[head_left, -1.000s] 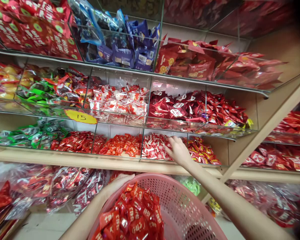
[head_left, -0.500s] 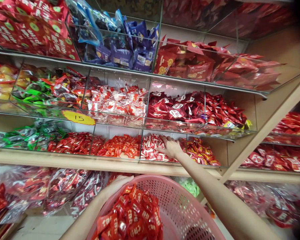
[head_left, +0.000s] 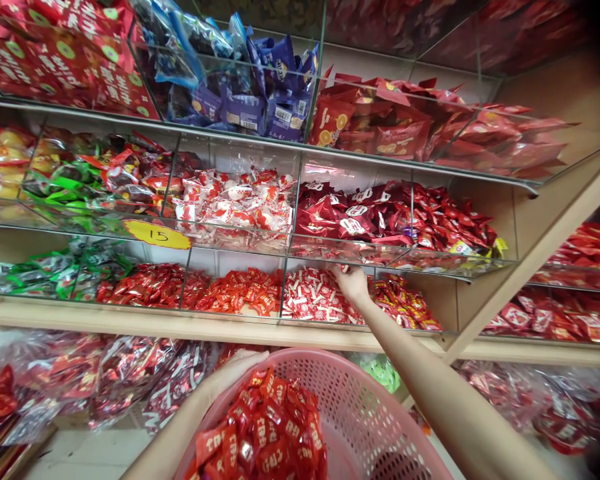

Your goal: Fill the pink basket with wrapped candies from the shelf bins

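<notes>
My right hand [head_left: 353, 283] reaches deep into a glass bin of red-and-white wrapped candies [head_left: 313, 299] on the lowest glass shelf; its fingers are curled down into the pile and hidden from view. My left hand [head_left: 235, 370] grips the far rim of a pink plastic basket [head_left: 360, 413] held low in front of me. A heap of red candy packets [head_left: 265, 427] fills the basket's left side.
Glass shelves with dividers hold many candies: orange-red packets [head_left: 240, 290], dark red packets [head_left: 395, 217], white-and-red sweets [head_left: 235, 200], blue bags [head_left: 250, 87]. A yellow price tag reading 15 [head_left: 157, 235] hangs on the middle shelf. Clear bags of sweets [head_left: 120, 373] lie below.
My right hand slid from the near part of the red-and-white candy bin toward the back, fingers now curled into the pile. The basket and left hand stayed put.
</notes>
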`<state>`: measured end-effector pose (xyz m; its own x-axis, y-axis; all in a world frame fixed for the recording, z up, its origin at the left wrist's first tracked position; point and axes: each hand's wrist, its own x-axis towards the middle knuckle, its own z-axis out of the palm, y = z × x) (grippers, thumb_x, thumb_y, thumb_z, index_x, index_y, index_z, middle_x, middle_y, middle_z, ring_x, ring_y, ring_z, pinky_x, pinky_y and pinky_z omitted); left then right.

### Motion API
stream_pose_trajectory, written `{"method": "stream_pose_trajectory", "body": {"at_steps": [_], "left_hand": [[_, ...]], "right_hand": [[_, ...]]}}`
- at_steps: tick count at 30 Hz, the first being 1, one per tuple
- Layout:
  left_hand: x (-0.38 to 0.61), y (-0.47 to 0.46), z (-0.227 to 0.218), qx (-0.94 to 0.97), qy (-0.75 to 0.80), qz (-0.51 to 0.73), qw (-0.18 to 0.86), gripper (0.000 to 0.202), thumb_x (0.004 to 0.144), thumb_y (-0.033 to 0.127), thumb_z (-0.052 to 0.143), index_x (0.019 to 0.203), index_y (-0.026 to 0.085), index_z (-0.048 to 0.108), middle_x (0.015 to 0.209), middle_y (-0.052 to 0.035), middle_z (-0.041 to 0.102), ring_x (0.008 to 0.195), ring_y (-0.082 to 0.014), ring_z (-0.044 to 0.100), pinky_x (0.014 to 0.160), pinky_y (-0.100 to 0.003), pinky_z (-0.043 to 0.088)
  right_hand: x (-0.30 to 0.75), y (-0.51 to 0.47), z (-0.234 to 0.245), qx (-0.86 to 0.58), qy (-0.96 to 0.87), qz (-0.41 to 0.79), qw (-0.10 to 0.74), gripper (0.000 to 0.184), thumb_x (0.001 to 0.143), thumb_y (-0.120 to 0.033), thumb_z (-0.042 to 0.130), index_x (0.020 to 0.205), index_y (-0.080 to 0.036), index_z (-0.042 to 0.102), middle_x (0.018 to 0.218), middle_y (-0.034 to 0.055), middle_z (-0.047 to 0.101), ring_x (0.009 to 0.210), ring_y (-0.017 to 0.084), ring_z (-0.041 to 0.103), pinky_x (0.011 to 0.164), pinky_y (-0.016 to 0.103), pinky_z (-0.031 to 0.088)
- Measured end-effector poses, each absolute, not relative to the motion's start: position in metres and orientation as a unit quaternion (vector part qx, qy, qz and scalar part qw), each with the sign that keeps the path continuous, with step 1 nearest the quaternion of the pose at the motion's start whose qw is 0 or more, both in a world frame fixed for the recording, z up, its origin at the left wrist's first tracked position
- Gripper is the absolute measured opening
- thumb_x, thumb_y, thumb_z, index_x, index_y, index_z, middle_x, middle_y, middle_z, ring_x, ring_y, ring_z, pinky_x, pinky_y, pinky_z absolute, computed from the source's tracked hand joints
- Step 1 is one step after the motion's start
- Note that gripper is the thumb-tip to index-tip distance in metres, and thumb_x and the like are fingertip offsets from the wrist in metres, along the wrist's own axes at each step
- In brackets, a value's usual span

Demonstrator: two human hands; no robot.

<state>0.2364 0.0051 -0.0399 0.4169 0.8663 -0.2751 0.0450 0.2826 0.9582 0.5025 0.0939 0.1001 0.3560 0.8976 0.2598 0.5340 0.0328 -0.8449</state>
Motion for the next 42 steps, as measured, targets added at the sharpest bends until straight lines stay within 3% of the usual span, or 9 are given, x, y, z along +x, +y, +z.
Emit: {"method": "stream_pose_trajectory", "body": {"at_steps": [4, 10, 13, 17, 22, 27, 33, 42], "left_hand": [[0.236, 0.004, -0.039, 0.542, 0.43, 0.306, 0.654, 0.049, 0.066, 0.053, 0.055, 0.088, 0.011, 0.068, 0.088, -0.0086, 0.068, 0.088, -0.0248, 0.059, 0.081, -0.032, 0.04], [0.237, 0.002, -0.036, 0.549, 0.423, 0.302, 0.654, 0.046, 0.072, 0.05, 0.051, 0.089, 0.011, 0.066, 0.089, -0.0089, 0.068, 0.084, -0.0233, 0.061, 0.079, -0.031, 0.041], [0.238, 0.002, -0.035, 0.538, 0.419, 0.3, 0.667, 0.045, 0.071, 0.05, 0.052, 0.088, 0.011, 0.066, 0.087, -0.0084, 0.068, 0.082, -0.0233, 0.061, 0.077, -0.031, 0.042], [0.24, -0.001, -0.033, 0.515, 0.402, 0.302, 0.694, 0.044, 0.071, 0.049, 0.053, 0.088, 0.011, 0.066, 0.084, -0.0084, 0.068, 0.077, -0.0224, 0.062, 0.074, -0.031, 0.044], [0.244, -0.005, -0.03, 0.491, 0.421, 0.319, 0.693, 0.05, 0.067, 0.052, 0.056, 0.093, 0.011, 0.065, 0.082, -0.008, 0.069, 0.078, -0.0226, 0.062, 0.074, -0.029, 0.044], [0.242, -0.005, -0.03, 0.491, 0.446, 0.311, 0.681, 0.052, 0.065, 0.054, 0.057, 0.094, 0.012, 0.066, 0.082, -0.0068, 0.069, 0.08, -0.0231, 0.062, 0.076, -0.029, 0.043], [0.24, -0.007, -0.024, 0.512, 0.435, 0.304, 0.675, 0.046, 0.07, 0.05, 0.054, 0.095, 0.013, 0.065, 0.081, -0.0057, 0.069, 0.081, -0.0226, 0.062, 0.078, -0.03, 0.042], [0.239, -0.008, -0.021, 0.517, 0.446, 0.298, 0.668, 0.041, 0.068, 0.05, 0.056, 0.083, 0.014, 0.067, 0.08, -0.0046, 0.069, 0.074, -0.0202, 0.062, 0.075, -0.028, 0.042]], "right_hand": [[0.496, 0.093, 0.107, -0.623, -0.495, 0.294, 0.529, 0.031, 0.072, -0.047, 0.048, 0.072, -0.016, 0.051, 0.052, 0.0032, 0.052, 0.048, 0.014, 0.048, 0.039, 0.024, 0.033], [0.498, 0.058, 0.12, -0.556, -0.488, 0.422, 0.524, 0.027, 0.068, -0.04, 0.057, 0.079, -0.016, 0.052, 0.062, 0.0017, 0.056, 0.045, 0.007, 0.045, 0.033, 0.016, 0.028], [0.505, 0.017, 0.112, -0.509, -0.481, 0.522, 0.487, 0.025, 0.065, -0.037, 0.061, 0.079, -0.018, 0.054, 0.066, -0.001, 0.056, 0.045, 0.004, 0.044, 0.035, 0.012, 0.027], [0.512, -0.034, 0.075, -0.511, -0.523, 0.587, 0.348, 0.018, 0.066, -0.033, 0.06, 0.073, -0.018, 0.055, 0.057, -0.0041, 0.052, 0.039, 0.003, 0.04, 0.032, 0.012, 0.019], [0.514, -0.055, 0.009, -0.549, -0.624, 0.5, 0.243, 0.013, 0.066, -0.028, 0.056, 0.071, -0.016, 0.058, 0.053, -0.0043, 0.054, 0.041, 0.006, 0.042, 0.04, 0.016, 0.031], [0.518, -0.056, -0.034, -0.576, -0.73, 0.324, 0.175, 0.011, 0.061, -0.017, 0.054, 0.069, -0.018, 0.062, 0.069, 0.0, 0.064, 0.067, 0.013, 0.056, 0.061, 0.021, 0.039], [0.522, -0.06, -0.041, -0.621, -0.743, 0.224, 0.108, 0.019, 0.064, -0.022, 0.055, 0.081, -0.02, 0.063, 0.081, 0.003, 0.066, 0.078, 0.017, 0.057, 0.066, 0.023, 0.038], [0.518, -0.06, -0.032, -0.646, -0.728, 0.198, 0.115, 0.025, 0.07, -0.03, 0.051, 0.091, -0.021, 0.061, 0.081, 0.0043, 0.065, 0.076, 0.018, 0.057, 0.064, 0.023, 0.036]]}}
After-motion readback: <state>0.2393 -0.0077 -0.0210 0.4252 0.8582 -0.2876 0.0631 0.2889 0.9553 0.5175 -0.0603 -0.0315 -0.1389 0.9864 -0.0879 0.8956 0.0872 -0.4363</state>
